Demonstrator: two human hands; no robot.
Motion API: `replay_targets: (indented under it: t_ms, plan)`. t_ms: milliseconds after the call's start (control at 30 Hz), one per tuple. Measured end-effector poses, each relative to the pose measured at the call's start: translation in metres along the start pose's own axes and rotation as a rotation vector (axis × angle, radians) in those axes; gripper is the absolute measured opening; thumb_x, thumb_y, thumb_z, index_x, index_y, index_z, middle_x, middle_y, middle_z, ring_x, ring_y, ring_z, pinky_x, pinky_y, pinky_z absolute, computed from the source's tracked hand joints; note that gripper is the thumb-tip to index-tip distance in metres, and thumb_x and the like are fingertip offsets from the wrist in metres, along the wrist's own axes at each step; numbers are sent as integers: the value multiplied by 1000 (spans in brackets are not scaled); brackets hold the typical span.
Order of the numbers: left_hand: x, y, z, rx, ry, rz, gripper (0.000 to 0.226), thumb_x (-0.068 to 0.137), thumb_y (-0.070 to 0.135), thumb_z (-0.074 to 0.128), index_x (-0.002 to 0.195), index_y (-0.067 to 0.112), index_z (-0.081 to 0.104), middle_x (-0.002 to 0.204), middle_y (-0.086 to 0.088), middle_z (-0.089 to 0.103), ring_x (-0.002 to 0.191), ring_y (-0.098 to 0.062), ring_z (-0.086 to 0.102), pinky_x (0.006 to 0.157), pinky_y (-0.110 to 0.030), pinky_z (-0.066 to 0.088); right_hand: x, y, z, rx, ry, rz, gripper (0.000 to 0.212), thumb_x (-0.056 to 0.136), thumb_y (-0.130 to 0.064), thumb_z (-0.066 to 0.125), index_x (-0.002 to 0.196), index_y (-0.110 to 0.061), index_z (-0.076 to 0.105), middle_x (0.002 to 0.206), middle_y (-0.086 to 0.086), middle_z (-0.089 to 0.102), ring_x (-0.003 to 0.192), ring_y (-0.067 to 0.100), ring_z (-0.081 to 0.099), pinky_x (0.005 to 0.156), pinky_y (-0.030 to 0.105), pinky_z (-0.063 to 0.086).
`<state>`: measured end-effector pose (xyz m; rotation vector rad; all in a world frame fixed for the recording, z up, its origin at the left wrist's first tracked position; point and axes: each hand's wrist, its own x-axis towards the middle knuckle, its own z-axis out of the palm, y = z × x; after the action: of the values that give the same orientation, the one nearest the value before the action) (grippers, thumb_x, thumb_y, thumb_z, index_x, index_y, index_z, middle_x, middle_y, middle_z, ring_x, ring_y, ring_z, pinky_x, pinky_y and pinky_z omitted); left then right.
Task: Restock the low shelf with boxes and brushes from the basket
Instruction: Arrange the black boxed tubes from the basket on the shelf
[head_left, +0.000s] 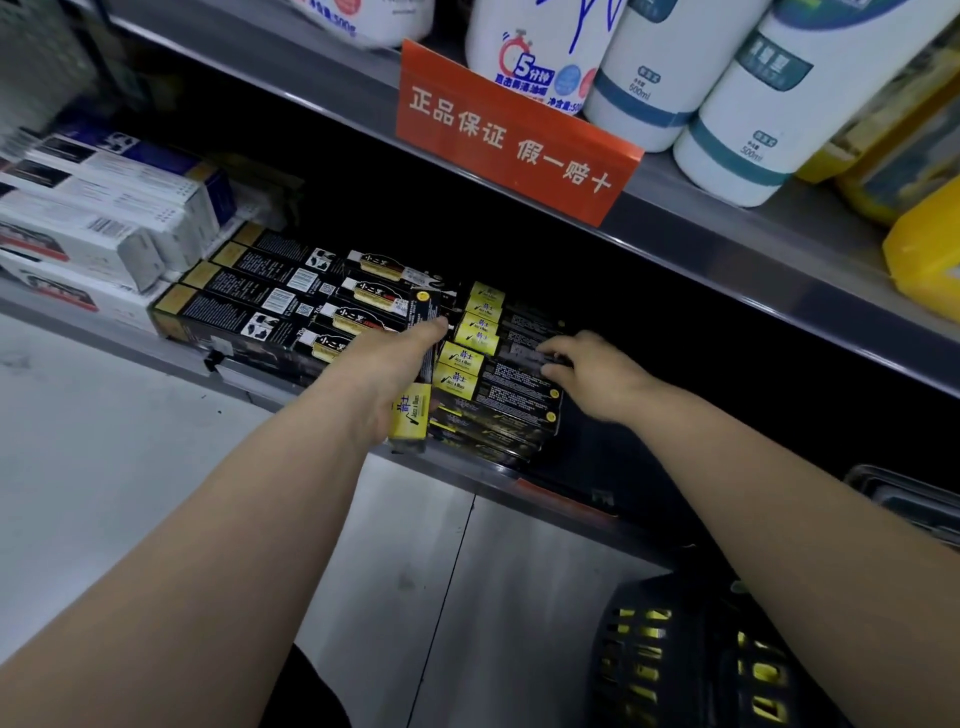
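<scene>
My left hand (395, 364) grips a long black box with a yellow end (415, 410), held on edge at the left side of a stack of the same black-and-yellow boxes (498, 384) on the low shelf (467, 470). My right hand (587, 374) rests on top of that stack, fingers curled over a box near its far side. A dark plastic basket (675, 660) stands at the lower right below my right forearm; yellow items show through its slots.
Black boxes with gold ends (249, 296) and white boxes (104, 218) fill the shelf's left part. The shelf above carries white bottles (753, 104), yellow packs (924, 249) and an orange sign (514, 135). Pale floor lies at the left.
</scene>
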<state>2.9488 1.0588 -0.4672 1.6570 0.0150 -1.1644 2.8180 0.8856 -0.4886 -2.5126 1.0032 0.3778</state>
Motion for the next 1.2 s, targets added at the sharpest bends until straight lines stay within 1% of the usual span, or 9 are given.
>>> replay_targets:
  t_ms: [200, 367, 467, 533, 667, 767, 900, 1000, 1200]
  plan:
    - [2, 3, 4, -19, -11, 29, 61, 83, 44, 61, 132, 9, 48, 133, -14, 53, 123, -36, 48, 103, -53, 37, -5, -2, 4, 33, -87, -28, 52, 96, -33, 49, 144, -27, 31, 145, 9, 31, 130, 24, 38, 97, 22, 31]
    - [3, 1, 9, 46, -56, 131, 45, 79, 32, 72, 119, 19, 55, 124, -4, 58, 118, -25, 50, 105, -47, 37, -23, -26, -16, 40, 90, -234, 81, 86, -29, 65, 147, -38, 12, 148, 5, 26, 133, 23, 31, 108, 32, 31]
    - [-1, 2, 11, 67, -151, 169, 29, 75, 29, 76, 99, 22, 62, 98, -1, 67, 96, -19, 61, 85, -36, 50, -34, -46, -30, -33, 183, -485, 67, 84, -28, 68, 141, -36, 34, 150, 1, 25, 135, 21, 24, 105, 27, 21]
    - [-3, 5, 13, 31, -190, 182, 25, 80, 36, 69, 98, 20, 66, 91, -2, 70, 79, -19, 66, 75, -35, 54, -36, -45, -38, -60, 216, -557, 46, 82, -26, 70, 126, -23, 54, 141, 4, 40, 129, 23, 35, 104, 27, 26]
    - [4, 5, 14, -46, 104, 295, 30, 99, 32, 38, 97, 17, 64, 86, 6, 64, 84, -14, 62, 83, -30, 50, -27, -18, -43, 63, 264, -275, 34, 88, -32, 62, 118, -19, 52, 104, 1, 60, 98, 24, 58, 77, 28, 41]
    - [4, -9, 20, 382, 126, 457, 27, 95, 21, 46, 120, 18, 55, 103, -2, 58, 78, -19, 60, 63, -24, 50, -10, 3, -35, 13, 299, -15, 37, 95, -29, 52, 128, -15, 45, 116, 9, 60, 100, 28, 57, 74, 26, 38]
    - [8, -20, 28, 754, 39, 387, 57, 85, 26, 63, 137, 25, 39, 144, -11, 29, 126, -35, 37, 100, -42, 40, 8, 10, -13, 60, 79, -25, 34, 97, -21, 47, 131, -15, 46, 126, 12, 53, 111, 25, 51, 84, 25, 37]
    - [9, -21, 29, 762, 3, 342, 62, 85, 28, 65, 139, 27, 36, 149, -10, 20, 128, -34, 35, 93, -38, 39, 11, 9, 0, 154, -24, -8, 40, 98, -25, 45, 137, -21, 41, 136, 12, 44, 121, 24, 46, 96, 27, 36]
    - [3, -14, 30, 744, -10, 350, 65, 84, 29, 65, 141, 24, 34, 146, -10, 27, 119, -29, 44, 90, -35, 45, 9, 5, 3, 139, -9, 14, 49, 97, -29, 48, 143, -26, 32, 142, 12, 38, 124, 24, 45, 99, 28, 36]
